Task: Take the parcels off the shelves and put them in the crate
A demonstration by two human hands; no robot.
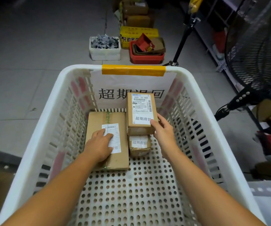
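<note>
1. My right grip (163,129) is closed on the near right corner of the upper parcel (141,108); the thumb is on its label and the fingers curl down its right side.
2. That parcel lies over the small parcel (139,145), toward the far right of the white crate (76,69); I cannot tell whether its weight is already on the small one.
3. Its long axis runs straight away from me, toward the paper sign (131,82) on the far wall; the grip has the near end, so the parcel's bulk lies ahead and slightly left of it.
4. My left grip (99,144) holds nothing; its fingers lie flat on the label of the flat parcel (115,118), which rests on the crate floor just left of the stack, its long axis also running away from me.
5. I judge the coming move to be a release; only the right grip is placed for it, and the far end should settle level before I let go.
</note>
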